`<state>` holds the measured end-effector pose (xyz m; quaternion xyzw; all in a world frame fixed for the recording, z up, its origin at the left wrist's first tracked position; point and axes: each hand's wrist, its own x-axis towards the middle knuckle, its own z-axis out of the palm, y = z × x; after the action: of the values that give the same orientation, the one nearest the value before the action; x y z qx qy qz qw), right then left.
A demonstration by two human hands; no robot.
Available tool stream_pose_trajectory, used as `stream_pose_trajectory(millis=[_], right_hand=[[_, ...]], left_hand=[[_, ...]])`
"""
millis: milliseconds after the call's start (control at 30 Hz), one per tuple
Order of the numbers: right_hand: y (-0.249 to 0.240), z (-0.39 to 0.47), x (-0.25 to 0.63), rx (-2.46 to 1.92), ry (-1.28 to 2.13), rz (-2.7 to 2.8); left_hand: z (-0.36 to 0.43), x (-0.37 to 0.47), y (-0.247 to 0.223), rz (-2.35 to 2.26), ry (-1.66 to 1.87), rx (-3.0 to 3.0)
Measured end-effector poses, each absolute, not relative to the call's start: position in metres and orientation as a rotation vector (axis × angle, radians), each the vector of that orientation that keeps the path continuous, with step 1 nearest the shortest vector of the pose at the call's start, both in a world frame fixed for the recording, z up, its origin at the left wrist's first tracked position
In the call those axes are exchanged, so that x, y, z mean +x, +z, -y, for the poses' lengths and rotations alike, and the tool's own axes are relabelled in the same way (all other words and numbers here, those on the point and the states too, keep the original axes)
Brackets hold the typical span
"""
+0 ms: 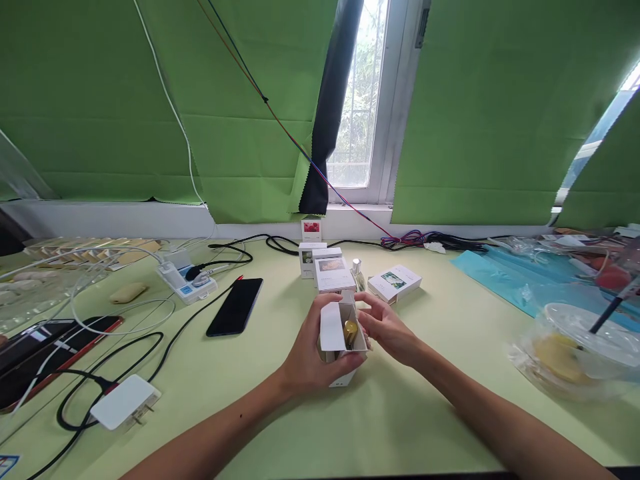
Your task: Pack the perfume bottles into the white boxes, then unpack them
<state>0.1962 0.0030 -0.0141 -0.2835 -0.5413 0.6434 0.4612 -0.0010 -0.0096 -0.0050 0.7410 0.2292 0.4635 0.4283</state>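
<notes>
An open white box [332,328] with a gold-capped bottle [351,331] inside is gripped above the table [280,427] by the left hand's [311,353] curled fingers. Its edge is touched by the right hand's [387,327] bent fingers.

Bright daylight through narrow white-framed window [356,107], pane blown out; soft shadows on pale green worktop [280,427]; wide-angle edges stretched.

Tiny print on white boxes [333,273], blue corner label [8,464], all unreadable
</notes>
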Motion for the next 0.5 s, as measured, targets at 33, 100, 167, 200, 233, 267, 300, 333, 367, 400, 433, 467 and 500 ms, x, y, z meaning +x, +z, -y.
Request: stream_pose_trajectory(millis=[33,100,167,200,233,267,300,333,367,400,433,467,500], right_hand=[[-0.0140,-0.0028,0.1963,-0.698,1.581,1.336],[-0.0141,-0.0028,0.1965,-0.699,1.579,1.340],[-0.0146,-0.0032,0.1967,-0.708,1.578,1.340],[-0.0150,-0.0035,0.1968,-0.714,1.578,1.339],[-0.0154,-0.0038,0.1970,-0.720,1.577,1.339],[-0.0158,-0.0041,0.1973,-0.726,1.575,1.340],[-0.0163,-0.0044,0.1976,-0.734,1.572,1.338],[-0.0167,-0.0046,0.1980,-0.742,1.572,1.336],[-0.0170,-0.0048,0.1983,-0.750,1.572,1.330],[-0.0172,-0.0050,0.1985,-0.757,1.574,1.323],[-0.0172,-0.0050,0.1987,-0.764,1.576,1.314],[-0.0170,-0.0050,0.1988,-0.769,1.578,1.310],[-0.0167,-0.0049,0.1988,-0.772,1.577,1.308]], left_hand=[[0.0098,-0.0008,-0.0045,-0.565,1.153,1.853],[0.0104,-0.0006,-0.0038,-0.562,1.156,1.858],[0.0108,-0.0006,-0.0033,-0.567,1.162,1.860],[0.0109,-0.0007,-0.0032,-0.570,1.164,1.858],[0.0108,-0.0008,-0.0032,-0.571,1.164,1.855],[0.0106,-0.0008,-0.0033,-0.571,1.164,1.851],[0.0104,-0.0007,-0.0034,-0.569,1.163,1.849],[0.0101,-0.0005,-0.0036,-0.563,1.163,1.848],[0.0099,-0.0003,-0.0038,-0.553,1.159,1.850],[0.0097,0.0000,-0.0040,-0.539,1.156,1.850],[0.0096,0.0003,-0.0041,-0.525,1.149,1.850],[0.0097,0.0005,-0.0041,-0.518,1.141,1.849],[0.0098,0.0006,-0.0040,-0.518,1.138,1.847]])
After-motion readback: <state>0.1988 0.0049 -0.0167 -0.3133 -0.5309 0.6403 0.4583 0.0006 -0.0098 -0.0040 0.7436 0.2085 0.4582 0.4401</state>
